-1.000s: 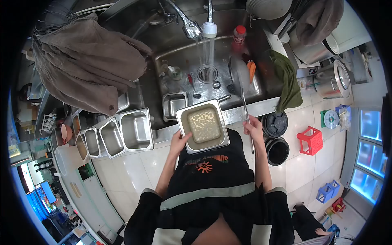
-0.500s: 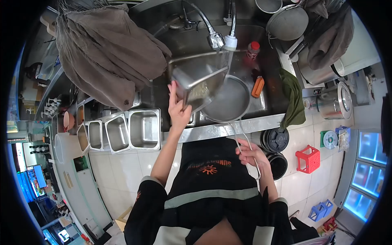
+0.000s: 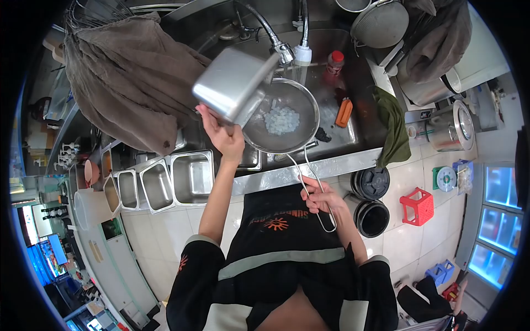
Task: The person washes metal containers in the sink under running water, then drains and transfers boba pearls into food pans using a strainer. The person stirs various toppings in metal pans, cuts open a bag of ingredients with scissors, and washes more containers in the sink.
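Note:
My left hand (image 3: 225, 140) grips a deep stainless steel pan (image 3: 232, 83), tipped on its side with its outer bottom and wall facing up. Below its rim is a round mesh strainer (image 3: 256, 129), held over the sink (image 3: 359, 129). Whitish translucent pieces (image 3: 281, 120) lie in the mesh; their kind is unclear. My right hand (image 3: 323, 199) is closed around the strainer's long wire handle (image 3: 310, 171). Behind the pan, water runs from a faucet (image 3: 302, 55).
Several steel pans (image 3: 191, 176) line the left. A red-capped bottle (image 3: 334, 63) and an orange-handled object (image 3: 343, 112) are in the sink. A green cloth (image 3: 391, 129) hangs over its right edge. A brown cloth (image 3: 130, 71) covers things at upper left. Another person (image 3: 425, 300) is at lower right.
The pan has turned over further and moved up and left. The strainer has shifted left under it, and whitish pieces now lie in its mesh. My right hand has moved left with the handle.

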The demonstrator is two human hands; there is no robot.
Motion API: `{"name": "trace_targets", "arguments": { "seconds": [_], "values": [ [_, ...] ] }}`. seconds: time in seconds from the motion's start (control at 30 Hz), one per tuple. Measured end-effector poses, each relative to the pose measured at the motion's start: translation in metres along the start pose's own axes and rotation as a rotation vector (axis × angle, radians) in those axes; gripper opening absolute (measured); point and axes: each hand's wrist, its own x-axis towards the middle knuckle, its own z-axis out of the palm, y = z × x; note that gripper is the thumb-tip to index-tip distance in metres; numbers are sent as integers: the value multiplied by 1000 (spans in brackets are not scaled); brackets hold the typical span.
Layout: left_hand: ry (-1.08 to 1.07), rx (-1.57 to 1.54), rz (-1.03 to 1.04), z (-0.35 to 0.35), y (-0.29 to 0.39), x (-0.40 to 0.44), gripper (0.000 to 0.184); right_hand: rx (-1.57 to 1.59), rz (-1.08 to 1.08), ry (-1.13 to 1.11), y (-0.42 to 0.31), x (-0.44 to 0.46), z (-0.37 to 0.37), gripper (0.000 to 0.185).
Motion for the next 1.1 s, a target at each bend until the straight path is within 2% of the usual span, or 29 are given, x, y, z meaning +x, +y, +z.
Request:
{"name": "trace_targets", "arguments": {
  "seconds": [0.03,0.1,0.2,0.3,0.37,0.43,0.47,0.5,0.53,0.57,0.63,0.7,0.77,0.8,0.83,0.87,0.93,0.97,1.03,1.1],
  "values": [
    [-25,21,-131,-1,-1,-1,22,5,-3,11,-1,-3,-3,59],
    [117,-148,-489,3,-8,-9,21,-28,-14,79,-5,-7,-8,59],
    [251,-206,-686,7,-11,-10,16,-50,-57,188,-13,-14,-28,55],
    [200,-12,-721,5,-74,-57,10,-68,-128,321,-30,-6,-52,54],
    [124,-112,-979,11,-91,-87,7,-38,-206,280,-42,15,-56,54],
    [24,1,-1041,24,-114,-128,20,-32,-274,233,-50,39,-53,54],
    [-120,257,-1010,32,-152,-173,20,-27,-278,187,-51,49,-51,55],
    [-315,-91,-1338,28,-168,-194,18,-37,-266,173,-51,55,-46,56],
    [-278,-233,-1633,34,-152,-197,16,-81,-226,191,-51,52,-42,57],
    [-301,-176,-1742,39,-142,-202,17,-127,-188,203,-50,46,-35,58],
    [-452,-89,-1808,43,-136,-212,20,-255,-84,329,-51,19,-28,65],
    [-725,77,-1674,43,-139,-211,25,-225,-6,309,-48,1,-25,63],
    [-1115,282,-1207,32,-157,-218,30,-204,63,262,-41,-9,-20,62],
    [-1227,449,-1105,34,-176,-233,36,-218,97,234,-39,-12,-16,61],
    [-1028,457,-1153,21,-139,-198,36,-235,156,212,-37,-16,-17,60],
    [-889,285,-964,12,-159,-228,35,-253,219,185,-35,-19,-20,60],
    [-675,82,-630,-17,-151,-236,32,-316,260,210,-26,-20,-23,60],
    [-611,34,-492,-34,-114,-205,31,-347,273,221,-23,-15,-24,59],
    [-730,-229,-1415,-87,-40,-155,26,-417,300,254,-26,-5,-6,60],
    [-653,-356,-1691,-147,-5,-147,25,-484,314,271,-32,-3,14,59]
  ]
}}
